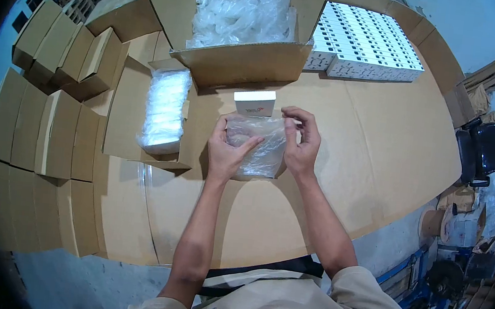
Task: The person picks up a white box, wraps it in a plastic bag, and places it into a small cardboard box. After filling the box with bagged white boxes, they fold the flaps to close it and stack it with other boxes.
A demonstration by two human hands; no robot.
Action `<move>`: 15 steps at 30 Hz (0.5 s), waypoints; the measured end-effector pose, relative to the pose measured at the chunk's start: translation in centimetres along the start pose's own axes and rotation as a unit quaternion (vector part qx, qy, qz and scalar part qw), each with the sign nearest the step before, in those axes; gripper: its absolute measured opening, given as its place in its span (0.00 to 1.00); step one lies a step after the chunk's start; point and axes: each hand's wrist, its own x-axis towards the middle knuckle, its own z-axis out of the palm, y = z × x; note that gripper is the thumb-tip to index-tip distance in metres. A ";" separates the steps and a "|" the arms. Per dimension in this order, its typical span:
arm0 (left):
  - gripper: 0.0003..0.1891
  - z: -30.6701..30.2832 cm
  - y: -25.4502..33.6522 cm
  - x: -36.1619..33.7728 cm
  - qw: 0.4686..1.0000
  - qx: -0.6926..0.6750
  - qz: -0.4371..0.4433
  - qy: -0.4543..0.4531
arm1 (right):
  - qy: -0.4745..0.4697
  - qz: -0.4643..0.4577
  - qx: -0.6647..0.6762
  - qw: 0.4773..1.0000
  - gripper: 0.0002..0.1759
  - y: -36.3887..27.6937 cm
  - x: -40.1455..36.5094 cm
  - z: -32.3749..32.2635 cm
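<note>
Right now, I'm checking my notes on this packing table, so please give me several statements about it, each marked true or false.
1. The left hand is on the clear plastic bag. True.
2. The small white box is inside the bag. False: the small white box is on the table, just beyond the bag.
3. The open carton on the left holds plastic-wrapped goods. True.
4. The large open carton at the back holds white boxes. False: crumpled clear plastic shows in it.
5. Rows of white boxes stand to the right of the large open carton. True.
</note>
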 end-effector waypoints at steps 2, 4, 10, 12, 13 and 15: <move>0.28 0.2 0.7 -0.1 1.000 -0.018 -0.023 -0.010 | -0.044 -0.083 -0.071 0.993 0.09 -0.4 0.3 -0.4; 0.28 0.1 0.5 -0.1 0.999 -0.020 -0.025 -0.016 | -0.075 -0.124 -0.114 0.983 0.14 -0.7 0.4 -0.5; 0.27 0.1 0.1 -0.2 0.999 0.000 -0.029 -0.020 | -0.111 -0.085 -0.145 0.980 0.12 -1.5 0.2 -0.4; 0.26 0.0 0.2 -0.1 0.999 0.029 -0.027 -0.012 | -0.118 -0.072 -0.141 0.980 0.11 -1.2 0.2 -0.6; 0.26 0.0 0.4 -0.1 0.998 0.054 -0.025 -0.005 | -0.128 -0.100 -0.159 0.974 0.10 -1.4 0.2 -0.8; 0.25 -0.3 0.4 0.2 0.995 0.089 -0.035 0.003 | -0.148 -0.155 -0.193 0.957 0.10 -1.8 0.4 -1.2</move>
